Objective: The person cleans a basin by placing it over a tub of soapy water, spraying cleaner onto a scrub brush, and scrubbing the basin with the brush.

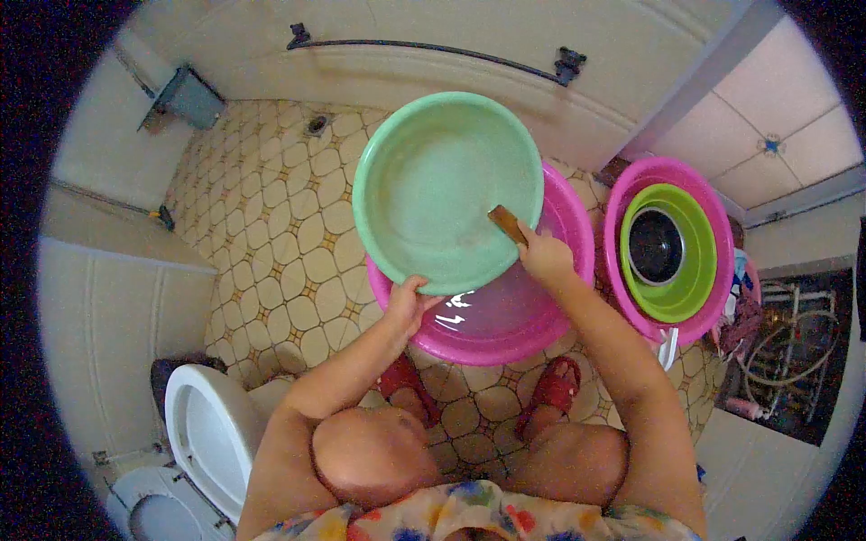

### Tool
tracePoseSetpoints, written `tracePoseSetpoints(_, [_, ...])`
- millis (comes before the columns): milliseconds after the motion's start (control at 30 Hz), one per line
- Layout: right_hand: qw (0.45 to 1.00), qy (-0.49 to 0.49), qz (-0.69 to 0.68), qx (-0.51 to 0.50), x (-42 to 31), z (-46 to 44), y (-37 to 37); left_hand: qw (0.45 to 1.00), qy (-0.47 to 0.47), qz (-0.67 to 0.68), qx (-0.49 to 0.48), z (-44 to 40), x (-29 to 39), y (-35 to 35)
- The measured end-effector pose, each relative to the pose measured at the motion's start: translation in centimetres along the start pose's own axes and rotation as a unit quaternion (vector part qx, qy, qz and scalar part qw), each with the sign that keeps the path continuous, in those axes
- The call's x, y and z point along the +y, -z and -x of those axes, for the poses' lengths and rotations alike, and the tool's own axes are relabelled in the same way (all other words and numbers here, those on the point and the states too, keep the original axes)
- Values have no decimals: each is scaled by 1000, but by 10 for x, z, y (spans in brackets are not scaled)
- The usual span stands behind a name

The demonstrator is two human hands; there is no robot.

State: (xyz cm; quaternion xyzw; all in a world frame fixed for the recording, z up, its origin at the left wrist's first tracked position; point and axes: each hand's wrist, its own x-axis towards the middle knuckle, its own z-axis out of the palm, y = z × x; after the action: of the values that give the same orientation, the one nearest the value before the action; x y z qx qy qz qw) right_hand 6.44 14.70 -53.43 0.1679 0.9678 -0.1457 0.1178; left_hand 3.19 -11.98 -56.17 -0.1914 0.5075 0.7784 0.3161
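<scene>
A mint-green basin (442,185) is tilted up over a larger pink basin (478,338) that holds water. My left hand (410,305) grips the green basin's lower rim, thumb inside. In my right hand (544,257) is a brown brush (509,225), seen edge-on, its far end against the inner right side of the green basin. The fingers of my right hand are wrapped round its near end. The green basin hides the back part of the pink one.
Right of the pink basin stand another pink basin (619,270), a lime-green basin (670,302) and a dark round pot (656,245), nested. A toilet (209,437) is at the lower left. Exposed pipes (794,334) are at the right. A floor drain (317,124) lies near the back wall.
</scene>
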Motion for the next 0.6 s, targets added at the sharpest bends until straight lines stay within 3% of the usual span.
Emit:
tracePoseSetpoints(67, [995, 41, 26, 86, 5, -9, -20, 1000, 12, -18, -3, -3, 1, 3])
tracePoseSetpoints(167, [979, 141, 139, 56, 16, -25, -40, 998, 34, -53, -9, -7, 6, 10])
tracePoseSetpoints(267, [960, 259, 110, 3, 12, -19, -23, 995, 48, -90, 12, -12, 9, 14])
tracePoseSetpoints(533, [940, 330, 35, -84, -42, -41, -33, 982, 114, -146, 32, -35, 41, 42])
tracePoseSetpoints(600, [933, 347, 44, -83, -57, -47, -23, 984, 76, -159, 23, -43, 44, 52])
